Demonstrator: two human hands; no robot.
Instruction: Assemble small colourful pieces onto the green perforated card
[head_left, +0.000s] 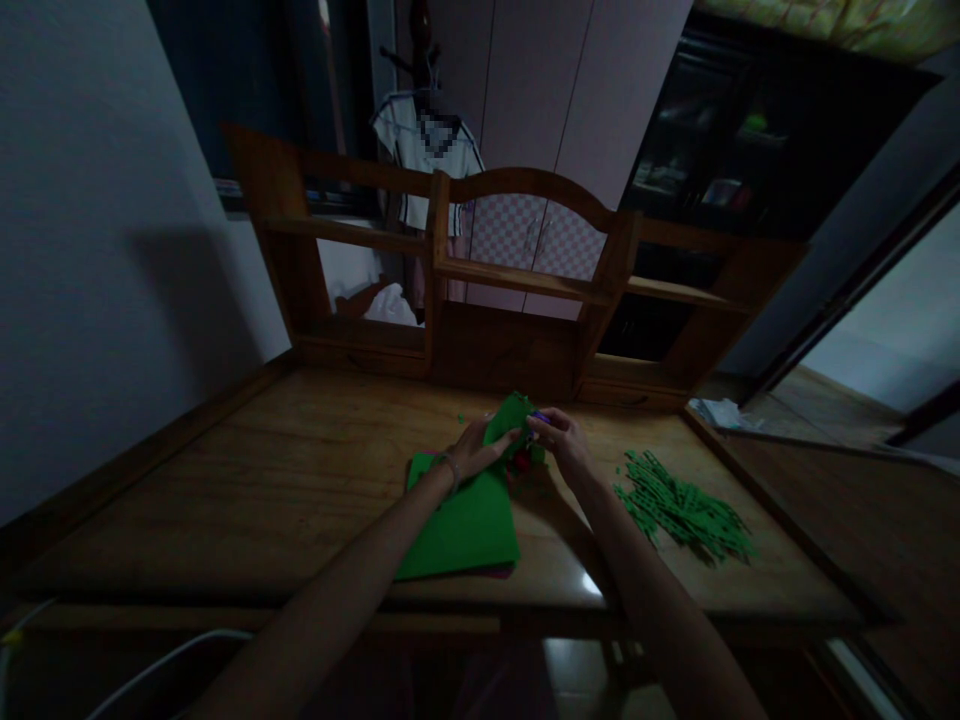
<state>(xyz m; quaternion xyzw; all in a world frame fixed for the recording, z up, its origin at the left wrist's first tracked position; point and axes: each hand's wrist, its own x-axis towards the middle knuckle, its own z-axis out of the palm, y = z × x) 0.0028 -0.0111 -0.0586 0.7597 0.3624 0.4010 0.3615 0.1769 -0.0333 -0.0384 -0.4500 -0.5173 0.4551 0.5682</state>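
Green sheet (507,418) sits gripped in our left hand (478,450), over the table (330,480); just beside the sheet's right edge, our right hand (564,438) pinches a small purple tool (538,416) we cannot see clearly.

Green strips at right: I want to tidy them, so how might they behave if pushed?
The green strips look narrow, so probably light and easily bent. Heaped crisscross, they may drag one another; loose outer ones could scatter.

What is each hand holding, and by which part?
The left hand holds a green sheet, thumb across its near part; the right hand, a purple object, its held part unclear.
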